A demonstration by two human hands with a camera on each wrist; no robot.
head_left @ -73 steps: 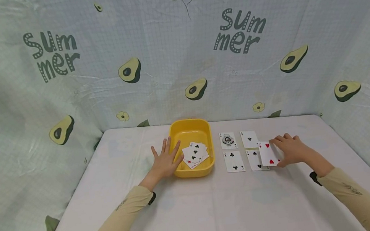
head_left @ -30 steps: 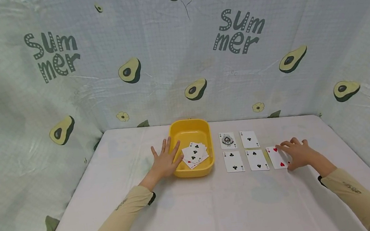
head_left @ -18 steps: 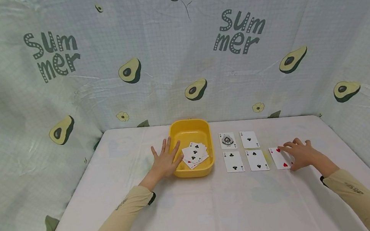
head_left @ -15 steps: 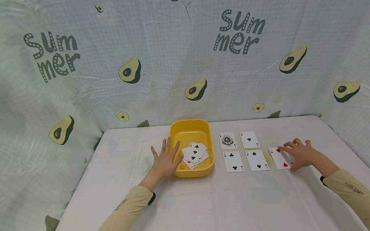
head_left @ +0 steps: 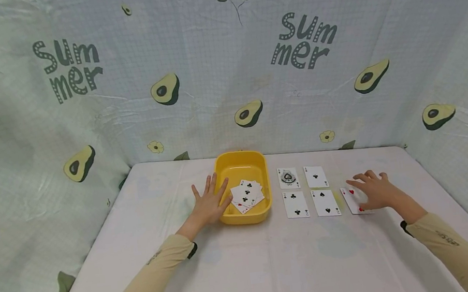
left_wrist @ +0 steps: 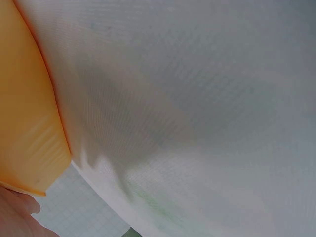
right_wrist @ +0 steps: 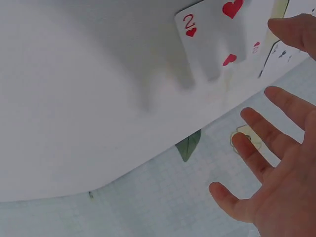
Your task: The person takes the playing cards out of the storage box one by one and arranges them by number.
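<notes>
2 of hearts: lay face up on the table [head_left: 240, 272], at the right end of the lower row, just beside the 2 of spades [head_left: 325, 202] and apart from it.
Step in hand: judged to be the setting-down of the 2 of hearts [head_left: 352, 201] among the cards laid out in rows, at the point of letting go.
Right hand: hovered over that card [head_left: 375, 190], fingers spread, grasping nothing.
Next move: seemed to call for lifting that hand clear without a fingertip dragging the card askew.
Tub: yellow [head_left: 247, 218], upright, to the left of the rows.
In the tub: a loose, overlapping pile of cards, the 3 of clubs [head_left: 247, 192] on top; a red-marked card peeked out beneath, the number of cards hidden.
Left hand: spread at the tub's left side [head_left: 209, 206], fingers extended over the rim, apparently steadying it; it grasped no card.
Upper row: ace of spades [head_left: 288, 178], then ace of clubs [head_left: 315, 176].
Lower row: 2 of clubs [head_left: 296, 204], 2 of spades, 2 of hearts.
</notes>
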